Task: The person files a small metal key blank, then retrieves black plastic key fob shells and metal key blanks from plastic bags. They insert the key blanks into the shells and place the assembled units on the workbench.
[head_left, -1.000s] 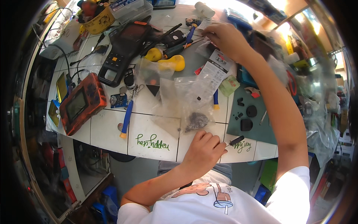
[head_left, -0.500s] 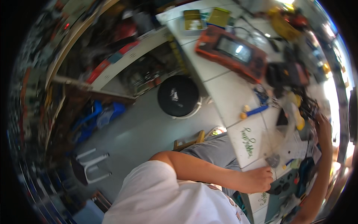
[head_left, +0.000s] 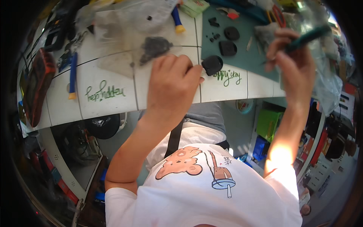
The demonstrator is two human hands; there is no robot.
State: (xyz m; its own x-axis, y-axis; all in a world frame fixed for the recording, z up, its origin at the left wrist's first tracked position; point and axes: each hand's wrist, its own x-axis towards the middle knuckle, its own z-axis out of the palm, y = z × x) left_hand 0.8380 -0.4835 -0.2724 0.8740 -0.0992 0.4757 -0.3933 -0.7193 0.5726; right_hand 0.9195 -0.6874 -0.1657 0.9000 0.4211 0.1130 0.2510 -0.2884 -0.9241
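Note:
My left hand [head_left: 170,85] is closed over the white tiled worktop, with its fingertips pinched at the edge of a black car key [head_left: 212,65]. The key's rounded head shows beyond the fingers; the pinched part is hidden. To the right, my right hand [head_left: 295,66] is raised over the green mat and wrapped round a dark green screwdriver [head_left: 308,39], blurred by motion. A thin tip pokes out below that hand's fingers. On the mat [head_left: 245,58] lie two black key shells [head_left: 228,48] and several small black parts [head_left: 215,37].
Clear plastic bags [head_left: 132,19] cover the far left of the worktop, one with dark pieces [head_left: 155,48]. Two blue-and-yellow screwdrivers [head_left: 73,75] lie there. An orange handheld device [head_left: 39,87] stands at the left edge. Red-handled scissors [head_left: 279,16] and another plastic bag [head_left: 327,83] are at right.
The view has swung from the left side of the bench to the mat. My right hand, earlier reaching among clutter and cables, now holds the screwdriver over the mat. My left hand stays closed.

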